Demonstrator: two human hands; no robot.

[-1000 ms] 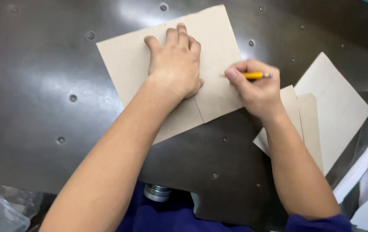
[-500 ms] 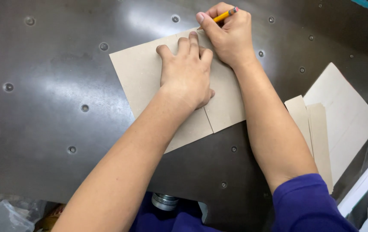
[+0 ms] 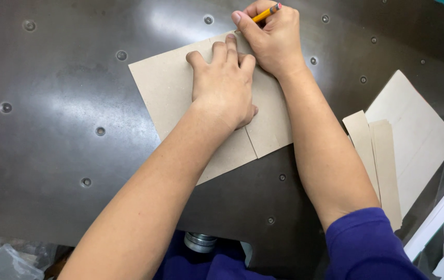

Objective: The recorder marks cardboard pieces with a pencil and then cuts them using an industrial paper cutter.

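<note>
Flat sheet of tan cardboard point(image 3: 172, 96), matte, roughly rectangular w/ straight-cut edges, lying skewed on a dark, scuffed metal counter point(image 3: 50, 129) dotted w/ round bolt heads. Thin line runs across the sheet, coming out from under the left hand point(image 3: 224, 85), which is spread flat, palm down, pinning it. Right hand point(image 3: 271, 36) sits just past the left fingertips at the sheet's far edge, curled tight around a yellow pencil point(image 3: 266, 12). Off right of the right forearm: more cardboard pieces point(image 3: 408, 129), pale, overlapping.
</note>
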